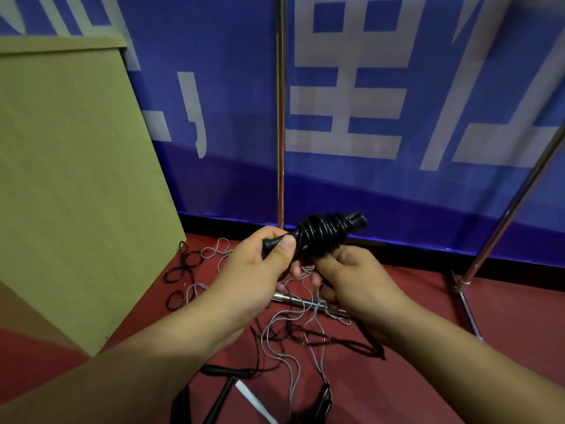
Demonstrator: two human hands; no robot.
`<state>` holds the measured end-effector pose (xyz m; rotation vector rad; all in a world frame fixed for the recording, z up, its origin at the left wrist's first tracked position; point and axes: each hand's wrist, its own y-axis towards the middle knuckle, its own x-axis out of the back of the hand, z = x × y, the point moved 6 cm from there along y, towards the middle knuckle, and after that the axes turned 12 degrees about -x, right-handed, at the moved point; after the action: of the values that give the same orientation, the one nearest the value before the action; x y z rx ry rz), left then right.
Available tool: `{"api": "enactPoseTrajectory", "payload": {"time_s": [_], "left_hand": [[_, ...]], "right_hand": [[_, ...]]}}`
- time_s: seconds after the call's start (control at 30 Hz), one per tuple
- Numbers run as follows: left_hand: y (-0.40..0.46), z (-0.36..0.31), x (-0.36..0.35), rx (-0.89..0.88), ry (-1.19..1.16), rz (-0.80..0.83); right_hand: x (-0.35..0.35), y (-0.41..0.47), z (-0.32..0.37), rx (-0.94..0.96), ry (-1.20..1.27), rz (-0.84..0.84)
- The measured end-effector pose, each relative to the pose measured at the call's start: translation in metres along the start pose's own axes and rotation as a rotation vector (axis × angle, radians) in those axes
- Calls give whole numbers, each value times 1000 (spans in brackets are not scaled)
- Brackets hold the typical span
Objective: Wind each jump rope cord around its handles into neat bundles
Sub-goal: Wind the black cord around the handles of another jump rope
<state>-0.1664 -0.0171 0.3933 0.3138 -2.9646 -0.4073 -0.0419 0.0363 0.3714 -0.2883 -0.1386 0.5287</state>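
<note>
Blue banner (397, 148) with white characters well beyond both hands; tan board (70, 179) off to the left of the left hand (260, 270); red floor (428, 332) below. Black rope bundle (321, 237) held between the hands, cord coiled round its handles. Left hand curled on the bundle's near end, thumb on top; right hand (357, 280) gripping beneath the coils. Loose grey cord (275, 332) and black cord (183, 264) tangled on the floor under the hands

Left hand (256, 261) and right hand (351, 280) grip a black wound rope bundle (321, 237) above loose cords (293, 335) on red floor (428, 347).
</note>
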Motion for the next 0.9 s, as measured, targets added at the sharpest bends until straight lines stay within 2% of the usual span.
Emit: {"api": "enactPoseTrajectory", "payload": {"time_s": [0.1, 0.2, 0.33, 0.43, 0.57, 0.77, 0.9], "left_hand": [[2, 0, 1, 9, -28, -40], [2, 3, 1, 57, -91, -54], [1, 4, 3, 67, -129, -99], [4, 4, 9, 50, -107, -181], [8, 15, 23, 52, 55, -254], [11, 23, 30, 2, 424, -152], [16, 31, 42, 15, 571, -127]], "right_hand": [[-4, -8, 5, -13, 96, 54], [-5, -10, 3, -13, 91, 60], [-3, -6, 1, 91, -171, -37], [-6, -7, -3, 110, -292, -23], [-13, -16, -1, 185, -541, -67], [-16, -17, -7, 306, -819, -162], [-17, -23, -7, 356, -968, -191]]}}
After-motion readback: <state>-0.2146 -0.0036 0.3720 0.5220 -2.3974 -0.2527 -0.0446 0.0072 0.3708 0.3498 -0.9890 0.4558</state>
